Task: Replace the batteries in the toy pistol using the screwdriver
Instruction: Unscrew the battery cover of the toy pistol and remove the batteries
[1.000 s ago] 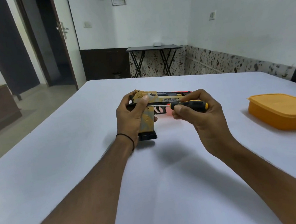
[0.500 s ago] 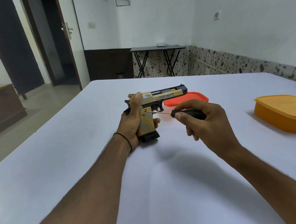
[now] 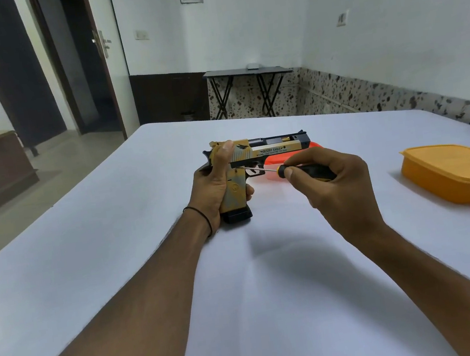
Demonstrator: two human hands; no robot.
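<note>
The left hand (image 3: 217, 187) grips the pistol (image 3: 269, 150) upright, butt on the table (image 3: 112, 253) and barrel pointing right, while the right hand (image 3: 340, 191), just beside it, holds the screwdriver (image 3: 315, 171) level, shaft aimed left at the frame by the trigger.

Head-worn view — forward and down, close over the table (image 3: 118, 253).

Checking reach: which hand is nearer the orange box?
Right. The right hand, holding the screwdriver, is left of the orange box, not touching it; the left hand, holding the toy pistol, is farther left.
</note>
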